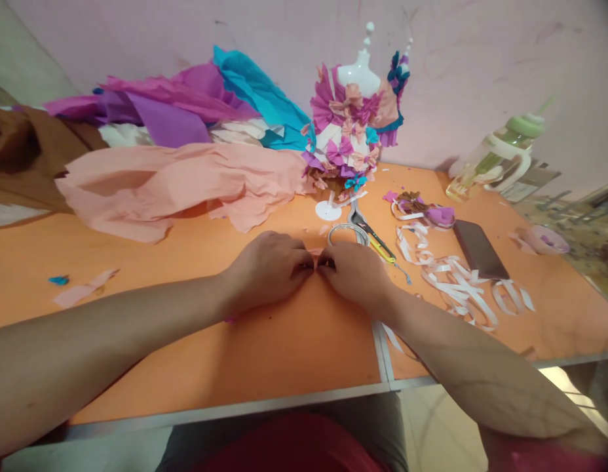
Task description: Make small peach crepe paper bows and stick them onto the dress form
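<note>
My left hand (274, 267) and my right hand (356, 270) meet low over the orange table, their thumbs and fingers pinched close together. A sliver of pink crepe paper (313, 251) shows between them; the fingers hide most of it. Just beyond my right hand lies a tape roll (349, 227), partly covered by that hand. Beside it is a yellow-and-black box cutter (381, 249). Behind stands a small white dress form (360, 73) covered in pink, purple, blue and brown paper bows. To the left of my hands are a blue paper scrap (59, 280) and a pink paper strip (88, 288).
A large pink crepe sheet (186, 187) and heaped coloured paper (166, 108) fill the back left. Curled white strips (456, 285), a dark phone (481, 250), several paper bows (422, 208) and a green-lidded bottle (500, 154) are on the right. A seam (381, 354) crosses the table.
</note>
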Demonstrator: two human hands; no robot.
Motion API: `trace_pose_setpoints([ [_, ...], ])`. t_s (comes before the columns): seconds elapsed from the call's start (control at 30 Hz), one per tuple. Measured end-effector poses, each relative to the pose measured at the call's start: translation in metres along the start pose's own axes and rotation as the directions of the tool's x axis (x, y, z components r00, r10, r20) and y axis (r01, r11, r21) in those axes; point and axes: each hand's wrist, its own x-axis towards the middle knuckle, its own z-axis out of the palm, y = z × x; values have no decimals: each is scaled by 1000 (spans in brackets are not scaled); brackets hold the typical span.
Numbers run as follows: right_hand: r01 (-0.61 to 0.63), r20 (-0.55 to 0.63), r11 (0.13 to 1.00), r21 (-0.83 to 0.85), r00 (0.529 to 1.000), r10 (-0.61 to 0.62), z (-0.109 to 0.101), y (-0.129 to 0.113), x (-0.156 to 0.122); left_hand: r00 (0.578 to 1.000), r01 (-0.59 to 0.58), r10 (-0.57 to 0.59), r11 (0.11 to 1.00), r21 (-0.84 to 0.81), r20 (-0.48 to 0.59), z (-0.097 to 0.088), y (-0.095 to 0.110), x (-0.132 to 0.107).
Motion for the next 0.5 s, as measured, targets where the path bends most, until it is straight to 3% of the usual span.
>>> trace_pose_setpoints([
  [0.5,-9,-40,1000,27,999,11,3,1,-1,1000,-20,20,1000,-9,-20,-1,2,0],
])
